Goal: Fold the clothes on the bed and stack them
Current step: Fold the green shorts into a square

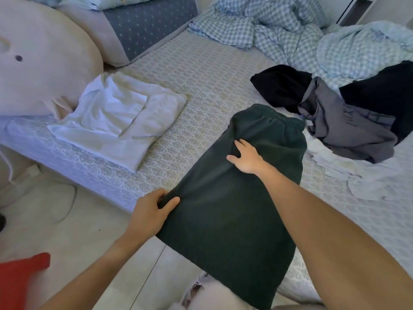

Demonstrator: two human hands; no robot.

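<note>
Both hands are working on the dark green garment (234, 198), and we are noting them well apart from each other. Our left hand (152, 211) is pinching the garment's left edge, thumb on top and fingers curled underneath the fabric, right at the edge of the bed (201, 70). Our right hand (245, 157) is resting farther up on the cloth, below the elastic waistband, with the thumb spread out and the fingers bending into the fabric (whether they are gripping a fold or only pressing down, we cannot tell).

We are seeing the green garment lying lengthwise, waistband pointing away from us on the patterned mattress cover, lower end hanging past the mattress edge toward our knees.

To its left, well apart, a folded white garment (116, 119) is sitting flat near the bed's corner, touching a large pale plush cushion (40, 57). To the right of the waistband, a heap of unfolded clothes is waiting: a grey garment (344, 130) draped between two black pieces (281, 86), with a crumpled white item (348, 173) just beneath it. Behind the heap, a blue checked duvet (279, 25) is bunched across the far side. A red object (20, 278) is showing at the lower left, over the pale floor (67, 231).
</note>
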